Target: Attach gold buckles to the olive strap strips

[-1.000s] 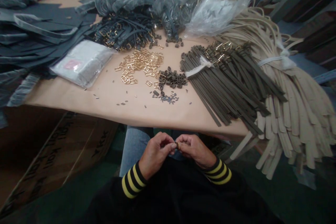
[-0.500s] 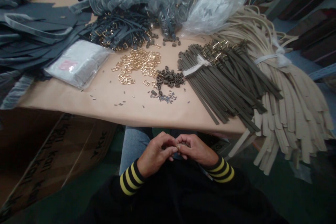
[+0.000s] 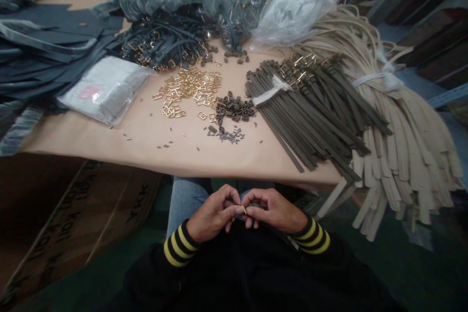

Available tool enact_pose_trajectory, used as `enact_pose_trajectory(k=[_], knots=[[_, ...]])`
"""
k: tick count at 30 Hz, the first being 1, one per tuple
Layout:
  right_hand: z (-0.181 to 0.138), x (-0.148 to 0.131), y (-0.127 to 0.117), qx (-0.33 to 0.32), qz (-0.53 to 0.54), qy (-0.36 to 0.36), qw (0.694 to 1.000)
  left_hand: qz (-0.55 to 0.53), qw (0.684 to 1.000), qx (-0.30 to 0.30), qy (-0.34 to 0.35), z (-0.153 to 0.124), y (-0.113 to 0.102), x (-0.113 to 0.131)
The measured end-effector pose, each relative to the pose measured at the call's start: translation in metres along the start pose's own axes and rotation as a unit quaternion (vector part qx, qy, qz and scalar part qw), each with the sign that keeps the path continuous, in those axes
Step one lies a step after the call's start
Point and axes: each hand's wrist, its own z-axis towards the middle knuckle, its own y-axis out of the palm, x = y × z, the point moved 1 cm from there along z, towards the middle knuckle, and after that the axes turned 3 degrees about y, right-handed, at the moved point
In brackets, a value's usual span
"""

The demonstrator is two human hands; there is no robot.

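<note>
The cardboard box (image 3: 73, 214) below the table (image 3: 175, 156) carries dark printed capitals, seen upside down. The short group on its right part reads "YKK". A longer line of letters runs across the box's face further left, too skewed and dim to read with certainty. The clear bag (image 3: 109, 90) on the table bears a pink label (image 3: 88, 91); its print is too small to make out.

Dim, soft overhead light falls on the table (image 3: 175, 141), with dark, blurred corners and wide-angle bending at the edges.
</note>
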Motion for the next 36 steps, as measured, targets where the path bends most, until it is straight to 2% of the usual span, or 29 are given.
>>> enact_pose_trajectory(k=[4, 9, 11, 15, 18, 24, 27, 29, 32, 34, 36], knots=[[-0.001, -0.003, 0.0, -0.026, 0.027, 0.015, 0.999, -0.039, 0.998, -0.041, -0.013, -0.001, -0.001, -0.006], [0.002, -0.002, 0.0, -0.041, 0.101, 0.021, 0.994, -0.058, 0.998, -0.02, 0.01, 0.0, 0.001, -0.01], [0.005, 0.0, 0.001, -0.044, 0.13, 0.018, 0.99, -0.044, 0.997, 0.012, 0.054, 0.002, 0.002, -0.011], [0.01, 0.003, 0.006, -0.054, 0.169, 0.012, 0.984, 0.074, 0.971, 0.154, 0.166, 0.004, 0.002, -0.014], [0.013, 0.004, 0.009, -0.057, 0.185, 0.003, 0.981, 0.139, 0.949, 0.205, 0.195, 0.004, 0.003, -0.016], [0.012, 0.006, 0.011, -0.085, 0.194, -0.006, 0.977, 0.176, 0.95, 0.179, 0.186, 0.006, 0.0, -0.017], [0.013, 0.007, 0.011, -0.066, 0.175, 0.003, 0.982, 0.21, 0.95, 0.155, 0.172, 0.01, -0.002, -0.015], [0.014, 0.007, 0.011, -0.039, 0.161, 0.006, 0.986, 0.204, 0.954, 0.166, 0.141, 0.011, -0.002, -0.014], [0.015, 0.007, 0.01, 0.012, 0.14, -0.005, 0.99, 0.101, 0.977, 0.175, 0.068, 0.011, -0.001, -0.012], [0.015, 0.006, 0.008, 0.042, 0.12, -0.02, 0.992, -0.013, 0.988, 0.15, 0.024, 0.008, 0.001, -0.012], [0.014, 0.004, 0.007, 0.062, 0.095, -0.027, 0.993, -0.119, 0.985, 0.122, -0.004, 0.006, 0.001, -0.013]])
